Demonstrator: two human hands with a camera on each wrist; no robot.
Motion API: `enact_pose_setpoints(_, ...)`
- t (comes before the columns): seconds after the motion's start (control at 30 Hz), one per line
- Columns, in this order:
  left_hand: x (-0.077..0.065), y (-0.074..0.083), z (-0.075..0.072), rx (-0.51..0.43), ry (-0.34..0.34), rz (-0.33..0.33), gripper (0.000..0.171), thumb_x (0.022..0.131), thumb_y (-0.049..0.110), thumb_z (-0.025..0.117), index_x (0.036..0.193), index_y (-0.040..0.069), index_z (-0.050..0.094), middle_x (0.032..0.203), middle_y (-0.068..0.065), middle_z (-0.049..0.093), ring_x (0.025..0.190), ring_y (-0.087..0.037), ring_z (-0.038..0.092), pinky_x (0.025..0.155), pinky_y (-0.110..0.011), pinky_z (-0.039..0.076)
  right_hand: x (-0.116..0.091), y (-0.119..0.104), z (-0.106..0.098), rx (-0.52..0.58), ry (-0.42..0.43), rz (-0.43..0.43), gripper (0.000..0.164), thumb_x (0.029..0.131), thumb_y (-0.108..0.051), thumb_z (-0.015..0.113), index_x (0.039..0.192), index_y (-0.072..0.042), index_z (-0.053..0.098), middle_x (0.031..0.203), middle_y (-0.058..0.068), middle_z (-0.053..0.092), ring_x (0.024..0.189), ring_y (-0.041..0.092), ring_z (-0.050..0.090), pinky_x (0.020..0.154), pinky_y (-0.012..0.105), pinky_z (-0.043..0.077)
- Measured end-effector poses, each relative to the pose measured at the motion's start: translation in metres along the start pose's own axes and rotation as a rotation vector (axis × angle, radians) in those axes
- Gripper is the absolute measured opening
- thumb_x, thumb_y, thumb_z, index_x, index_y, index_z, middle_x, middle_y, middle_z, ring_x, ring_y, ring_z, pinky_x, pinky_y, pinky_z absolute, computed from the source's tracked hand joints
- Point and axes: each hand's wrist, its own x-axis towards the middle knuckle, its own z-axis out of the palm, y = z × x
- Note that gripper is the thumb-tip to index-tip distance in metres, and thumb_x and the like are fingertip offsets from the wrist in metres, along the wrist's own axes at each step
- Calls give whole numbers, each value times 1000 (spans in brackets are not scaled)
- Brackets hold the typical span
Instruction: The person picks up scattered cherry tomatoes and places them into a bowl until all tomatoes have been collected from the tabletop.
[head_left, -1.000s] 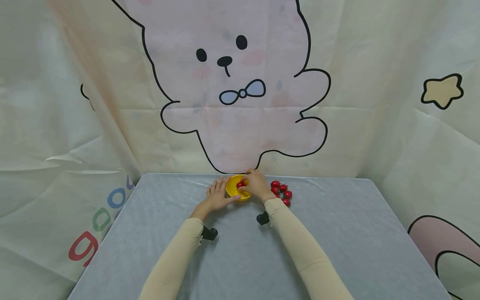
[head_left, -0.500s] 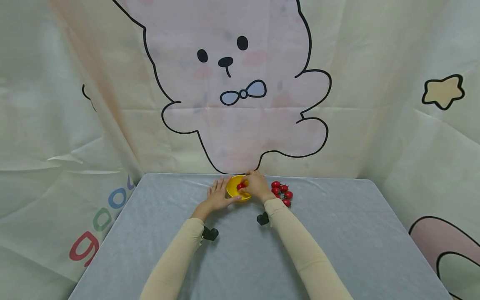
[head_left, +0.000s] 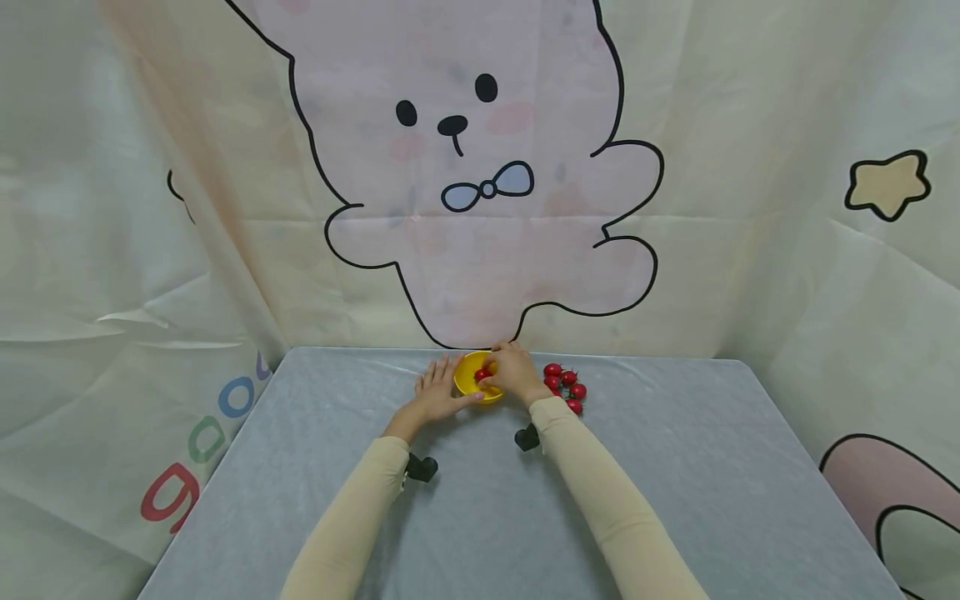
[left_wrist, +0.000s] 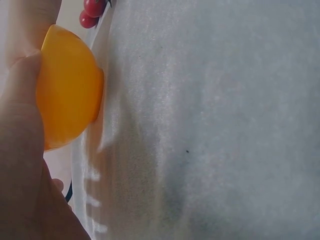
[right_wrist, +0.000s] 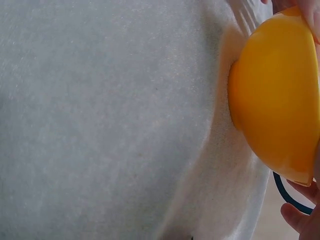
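Note:
A yellow bowl (head_left: pixel 463 379) stands upright near the table's far edge. My left hand (head_left: pixel 435 397) rests against its left side, fingers spread and straight, thumb reaching along the near rim. From the right, my right hand (head_left: pixel 516 371) reaches over the bowl and pinches a red cherry tomato (head_left: pixel 482 375) inside it. In the left wrist view, the left hand (left_wrist: pixel 22 135) touches the rim of the bowl (left_wrist: pixel 70 90). The right wrist view shows the outside of the bowl (right_wrist: pixel 277 95), with right-hand fingers (right_wrist: pixel 300 217) partly visible below; the tomato is hidden there.
Several red cherry tomatoes (head_left: pixel 568 377) with green stems lie on the table just right of my right hand, partly hidden by the wrist. A pale grey cloth covers the table (head_left: pixel 480 517). Behind it hangs a printed curtain (head_left: pixel 690 275), close to the far edge.
Both hands, the bowl and the pinched tomato stay almost in place. The whole head view has shifted very slightly.

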Motion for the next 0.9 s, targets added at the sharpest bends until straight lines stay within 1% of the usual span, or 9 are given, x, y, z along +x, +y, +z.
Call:
enact_pose_setpoints(0.17,1,-1,2,3,7,1,100,85,75,53,160,23,11,168,-15,4,154,-45,3,120,-70,2,-1,1,0,17,4,-5,33,80,-37,82,104,-15,77,132,10,61,125,29,49,109,52,41)
enact_pose_setpoints(0.33,3,-2,3,24,-10,-9,100,85,76,51,160,26,8,169,-13,2,155,-43,0,120,-69,2,-2,1,-3,25,13,-30,35,79,-37,82,105,-14,77,130,10,62,123,29,50,107,51,42)
enact_pose_setpoints(0.47,2,-1,2,17,-13,-1,99,86,73,54,160,26,9,169,-14,2,154,-44,1,120,-69,3,0,1,-10,38,48,-60,37,79,-37,82,106,-13,77,128,10,63,122,29,51,109,50,43)
enact_pose_setpoints(0.57,1,-1,0,17,-9,4,98,87,71,55,160,25,10,169,-15,3,154,-45,2,120,-69,4,3,2,-16,52,77,-69,35,80,-36,82,107,-13,77,128,10,63,125,30,50,110,52,42)
enact_pose_setpoints(0.77,2,-2,0,44,-1,2,96,87,72,54,160,26,11,169,-14,5,154,-44,4,120,-69,6,2,6,-27,77,61,-68,34,84,-35,79,111,-14,76,134,11,60,128,32,49,110,56,41)
enact_pose_setpoints(0.9,3,-1,0,45,-5,5,97,87,72,54,160,26,11,169,-13,4,154,-44,3,120,-68,6,-3,15,-39,109,76,-80,37,84,-36,79,111,-11,75,135,14,59,125,34,53,109,54,43)
